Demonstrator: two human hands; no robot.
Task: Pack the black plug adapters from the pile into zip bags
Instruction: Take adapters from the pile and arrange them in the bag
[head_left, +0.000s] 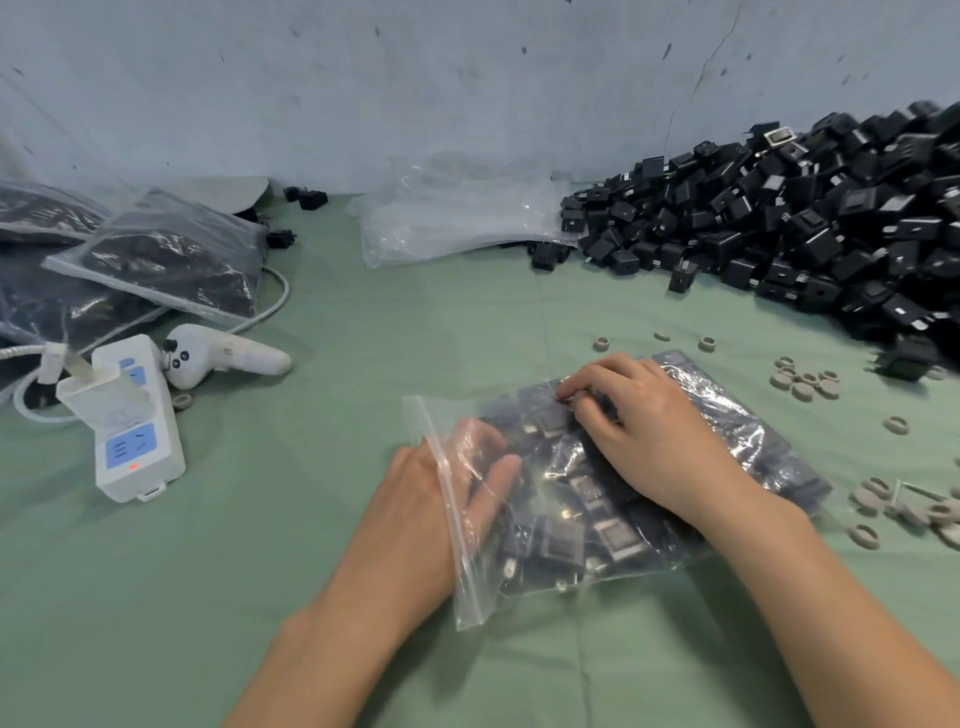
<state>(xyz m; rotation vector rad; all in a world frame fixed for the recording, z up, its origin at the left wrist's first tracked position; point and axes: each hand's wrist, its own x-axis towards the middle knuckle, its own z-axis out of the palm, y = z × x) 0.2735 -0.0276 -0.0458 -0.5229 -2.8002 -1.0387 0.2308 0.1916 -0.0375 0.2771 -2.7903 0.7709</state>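
Observation:
A clear zip bag (737, 431) full of black plug adapters lies flat on the green cloth in front of me, its zip mouth facing left. My left hand (415, 499) reaches into that mouth, fingers straight inside the plastic against the adapters. My right hand (644, 436) rests on top of the bag with curled fingers that press on the adapters through the plastic. A big pile of loose black adapters (810, 228) fills the far right against the wall.
Empty zip bags (457, 218) lie at the back centre. Filled bags (171, 254) are stacked at the left. A white power strip (132, 421) and a white handheld controller (228, 356) sit at the left. Several small grey rings (805, 382) are scattered at the right.

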